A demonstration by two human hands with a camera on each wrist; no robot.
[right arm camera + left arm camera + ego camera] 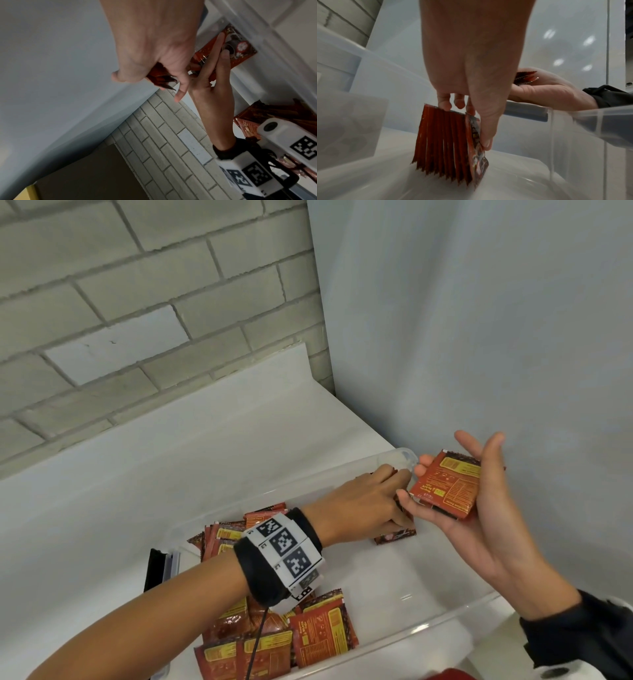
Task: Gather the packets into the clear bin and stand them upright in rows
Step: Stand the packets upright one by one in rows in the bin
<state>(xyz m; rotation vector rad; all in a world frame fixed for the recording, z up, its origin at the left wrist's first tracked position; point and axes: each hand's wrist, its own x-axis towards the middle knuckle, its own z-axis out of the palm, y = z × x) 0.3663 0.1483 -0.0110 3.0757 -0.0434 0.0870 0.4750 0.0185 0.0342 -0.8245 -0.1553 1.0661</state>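
Observation:
The clear bin (pixel 445 616) sits on a white counter. In its far right corner a row of red packets (pixel 443 142) stands upright on edge. My left hand (pixel 467 125) reaches into that corner and holds the row, fingertips on the top edges and thumb pressed flat on the nearest packet's face (pixel 240 51). My right hand (pixel 445 470) hovers just above the bin's far right rim, palm up, holding a small stack of red packets (pixel 448 491) between thumb and fingers. The left hand (pixel 383 498) hides most of the row in the head view.
Several loose packets (pixel 308 631) lie in a heap at the bin's near left, and more lean together (pixel 222 539) at its left wall. A black and white object (pixel 161 566) stands outside the bin's left side. A brick wall and a white panel close in the corner.

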